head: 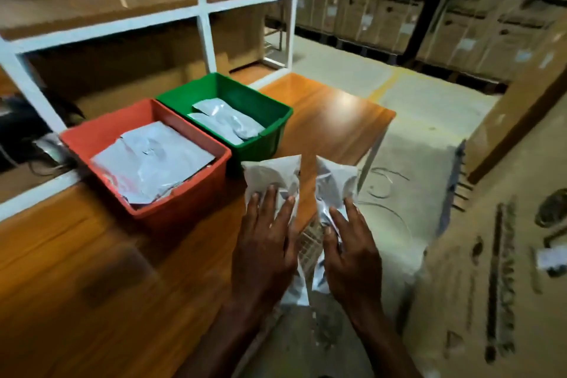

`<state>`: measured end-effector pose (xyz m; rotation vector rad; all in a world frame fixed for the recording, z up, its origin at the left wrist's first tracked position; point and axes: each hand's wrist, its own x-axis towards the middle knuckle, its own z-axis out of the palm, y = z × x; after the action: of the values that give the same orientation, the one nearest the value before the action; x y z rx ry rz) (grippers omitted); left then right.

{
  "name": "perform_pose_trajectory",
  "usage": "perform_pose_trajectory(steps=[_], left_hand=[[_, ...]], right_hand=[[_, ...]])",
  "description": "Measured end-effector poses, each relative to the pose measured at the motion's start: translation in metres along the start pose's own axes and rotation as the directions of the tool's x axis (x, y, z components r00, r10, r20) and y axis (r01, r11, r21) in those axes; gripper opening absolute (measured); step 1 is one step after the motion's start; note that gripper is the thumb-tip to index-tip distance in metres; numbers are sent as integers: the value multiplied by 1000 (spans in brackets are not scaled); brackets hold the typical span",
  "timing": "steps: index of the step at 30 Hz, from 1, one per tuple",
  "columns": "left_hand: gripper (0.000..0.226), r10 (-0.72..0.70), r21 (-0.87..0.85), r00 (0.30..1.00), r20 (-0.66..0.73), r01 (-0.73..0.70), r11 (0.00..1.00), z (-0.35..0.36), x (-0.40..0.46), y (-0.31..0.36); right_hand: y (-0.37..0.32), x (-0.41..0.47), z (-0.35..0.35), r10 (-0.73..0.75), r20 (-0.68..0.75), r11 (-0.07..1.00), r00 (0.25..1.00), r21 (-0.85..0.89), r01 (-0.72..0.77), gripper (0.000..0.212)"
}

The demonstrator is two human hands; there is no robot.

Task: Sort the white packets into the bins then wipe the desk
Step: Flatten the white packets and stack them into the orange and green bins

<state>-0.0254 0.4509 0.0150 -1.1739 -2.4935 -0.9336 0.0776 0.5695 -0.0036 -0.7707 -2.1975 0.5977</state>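
Observation:
My left hand [264, 248] holds one white packet [271, 175] and my right hand [352, 252] holds a second white packet [336, 182]. Both packets are raised side by side above the near right part of the wooden desk [92, 285]. A red bin [196, 190] on the desk holds large white packets [153, 163]. Beside it, further back, a green bin [270, 126] holds smaller white packets [224, 123]. The fingers of both hands lie over the packets' backs; the thumbs are hidden.
A white-framed shelf unit [202, 9] stands behind the bins. Stacked cardboard boxes [429, 3] line the far wall. A flattened cardboard sheet [491, 285] with tools on it lies to the right. Bare concrete floor [414, 120] shows past the desk's right edge.

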Motion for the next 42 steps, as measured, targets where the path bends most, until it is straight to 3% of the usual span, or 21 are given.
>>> perform_pose_trajectory(steps=[5,7,9,13,18,21,24,30,36,42], left_hand=[[48,-83,87,990,-118,94,992,2,61,-36],[46,-175,146,965,-194,205,968,-3,76,-45],[45,-286,161,915,-284,340,927,-16,87,-49],[45,-294,234,839,-458,433,871,-53,105,-64],[50,-461,207,702,-543,643,737,-89,130,-103],[52,-523,196,686,-506,682,705,-102,141,-147],[54,-635,164,670,-385,727,667,-104,149,-200],[48,-732,355,655,-188,740,572,-84,169,-263],[54,-825,385,564,-31,768,511,-59,168,-285],[59,-841,458,541,-4,748,480,-51,162,-293]], right_hand=[[-20,89,49,-197,91,965,976,196,176,44],[-28,119,71,-278,156,931,948,289,225,44],[-42,146,89,-380,193,880,905,377,289,44],[-85,185,122,-527,220,786,821,493,372,41],[-147,212,156,-612,324,751,722,523,402,43],[-177,222,187,-634,361,753,684,488,441,41],[-199,227,227,-663,419,745,620,447,494,41],[-217,222,293,-654,554,730,516,283,622,28],[-204,213,338,-496,785,760,372,185,623,54],[-199,210,339,-432,854,739,291,151,656,61]])
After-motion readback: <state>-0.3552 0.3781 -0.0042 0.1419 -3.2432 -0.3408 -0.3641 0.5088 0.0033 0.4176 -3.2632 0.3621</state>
